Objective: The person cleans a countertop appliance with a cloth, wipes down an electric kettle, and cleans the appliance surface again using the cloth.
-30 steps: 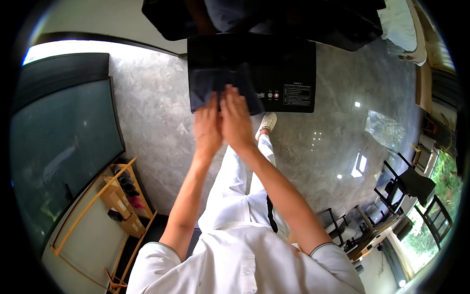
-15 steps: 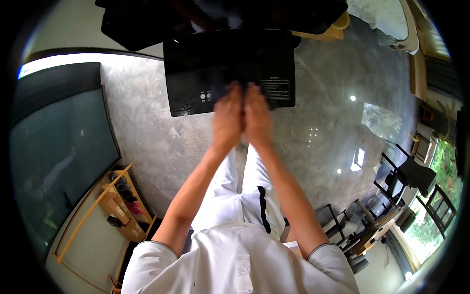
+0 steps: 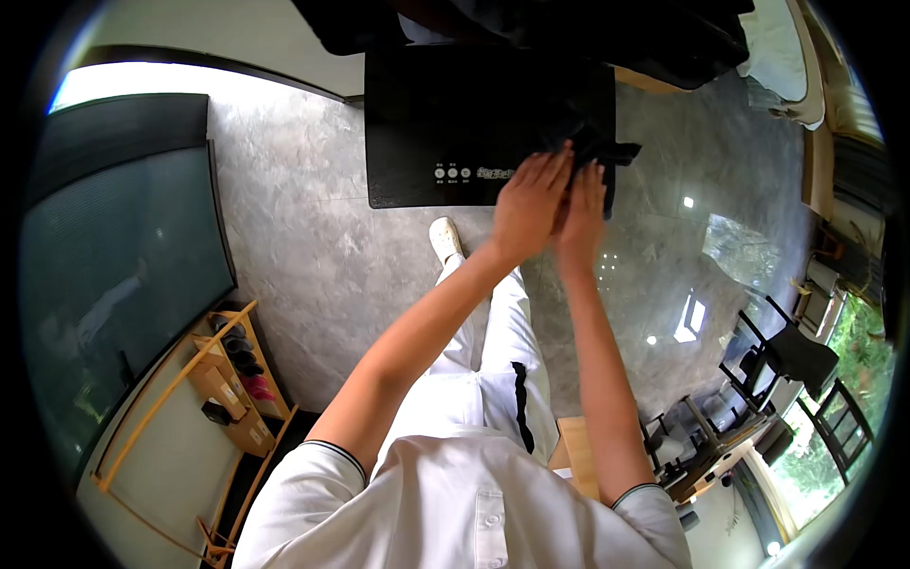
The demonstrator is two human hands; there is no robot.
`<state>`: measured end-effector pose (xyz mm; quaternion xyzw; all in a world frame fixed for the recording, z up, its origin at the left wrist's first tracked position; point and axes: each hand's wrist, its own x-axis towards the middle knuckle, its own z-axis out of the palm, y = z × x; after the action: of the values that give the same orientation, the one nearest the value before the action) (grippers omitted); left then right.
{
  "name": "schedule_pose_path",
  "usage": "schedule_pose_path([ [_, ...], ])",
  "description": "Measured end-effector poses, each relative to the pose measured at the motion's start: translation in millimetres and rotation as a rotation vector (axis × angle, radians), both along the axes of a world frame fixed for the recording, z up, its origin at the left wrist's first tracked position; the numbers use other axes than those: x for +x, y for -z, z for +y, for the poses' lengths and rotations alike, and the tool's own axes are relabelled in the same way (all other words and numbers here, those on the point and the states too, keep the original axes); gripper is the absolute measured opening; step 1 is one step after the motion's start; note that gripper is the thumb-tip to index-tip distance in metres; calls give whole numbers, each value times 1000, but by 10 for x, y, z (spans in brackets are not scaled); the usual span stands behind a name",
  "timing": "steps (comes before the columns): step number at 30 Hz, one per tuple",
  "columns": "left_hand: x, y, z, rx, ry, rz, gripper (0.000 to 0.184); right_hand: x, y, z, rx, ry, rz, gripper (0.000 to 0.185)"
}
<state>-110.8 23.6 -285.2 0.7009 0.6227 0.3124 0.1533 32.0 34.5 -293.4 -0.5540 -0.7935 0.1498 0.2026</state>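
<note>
A dark cloth [image 3: 616,152] lies bunched on the right end of a flat black panel [image 3: 417,114], with one corner past the panel's edge. My left hand [image 3: 533,204] rests palm down at the panel's near right, fingers stretched toward the cloth. Close beside it, my right hand [image 3: 580,223] also has its fingers extended against the cloth, near the panel's right corner. The palms' undersides are hidden. Round white symbols [image 3: 452,173] are printed along the panel's near edge, and the fingers partly cover the marking right of them.
A large black object [image 3: 550,38] stands behind the panel. To the left are a dark screen [image 3: 123,218] and a wooden rack [image 3: 223,370] with shoes and boxes. Black chairs [image 3: 796,356] stand at right on the grey floor [image 3: 313,190]. A white shoe [image 3: 444,239] shows below the panel.
Both hands have slid right across the panel, toward its right corner. The dark cloth now shows beyond the fingertips. The view has shifted, and a foot has come into sight.
</note>
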Motion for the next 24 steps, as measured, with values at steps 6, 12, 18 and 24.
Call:
schedule_pose_path([
  [6,-1063,-78,-628,-129,-202,-10,69,-1234,-133,-288,-110,-174,34,62],
  [12,-1693,-129,-1118,-224,-464,18,61,-2160,-37,-520,-102,-370,124,58],
  [18,-1419,-94,-1172,-165,-382,141,61,-1556,-109,-533,-151,-458,107,59],
  [24,-520,7,-655,-133,-7,50,64,-200,56,-388,-24,-235,39,58],
])
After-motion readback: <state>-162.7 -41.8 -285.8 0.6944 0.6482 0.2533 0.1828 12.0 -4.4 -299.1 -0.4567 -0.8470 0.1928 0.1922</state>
